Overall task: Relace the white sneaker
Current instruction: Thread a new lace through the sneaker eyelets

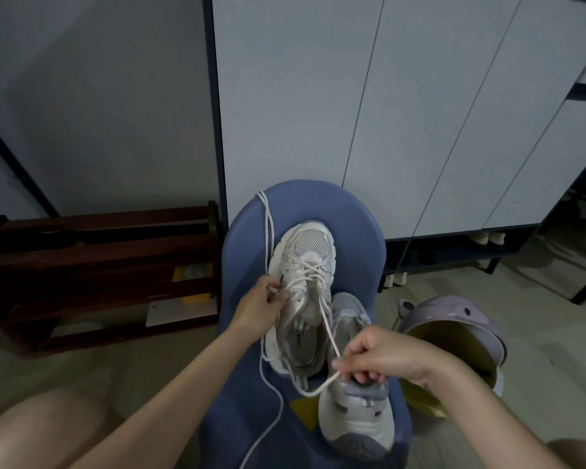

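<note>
Head view: both hands reach forward, left hand (263, 304) and right hand (374, 355) each pinching the lace (329, 328) over the white sneaker (301, 265).

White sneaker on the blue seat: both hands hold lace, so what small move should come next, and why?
Probably the right hand pulls its lace end taut: it runs slack from the white sneaker, laced only at its lower eyelets, while the left hand pinches the other strand.

One head-worn wide-angle view looks forward and steeply down, close over the blue stool (359, 225).
</note>
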